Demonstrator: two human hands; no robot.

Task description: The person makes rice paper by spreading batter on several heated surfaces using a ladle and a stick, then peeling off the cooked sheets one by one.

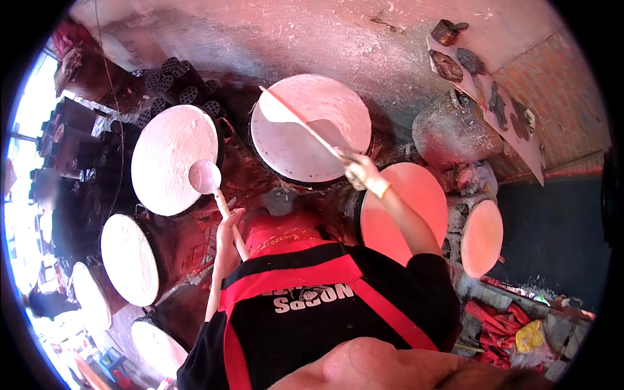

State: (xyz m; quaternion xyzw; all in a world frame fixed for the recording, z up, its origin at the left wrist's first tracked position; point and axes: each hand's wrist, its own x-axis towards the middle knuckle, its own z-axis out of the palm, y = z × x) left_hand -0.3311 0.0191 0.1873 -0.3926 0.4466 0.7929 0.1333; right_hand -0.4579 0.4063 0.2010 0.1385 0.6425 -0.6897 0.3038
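Note:
My left hand [229,222] is closed round the handle of a ladle [205,177]. Its pale-coated bowl hangs over the lower right edge of a round griddle [174,160] covered with a whitish layer. In my right hand [363,174] is a long, thin, straight spreader [296,118], slanting up and left across the far middle griddle [296,156]. Pale batter [331,97] lies over that griddle's far and right part, while its near left part shows greyish. Whether the spreader's edge touches the surface, I cannot tell. A second pale-topped griddle [404,211] lies under my right forearm.
More pale-topped round griddles stand at the left [130,260] and far right [482,239]. Black honeycomb coal briquettes [174,81] are stacked behind the left griddle. A dusty rounded vessel [452,133] sits beside a cluttered ledge [513,140]. Crumpled red material [500,330] lies lower right.

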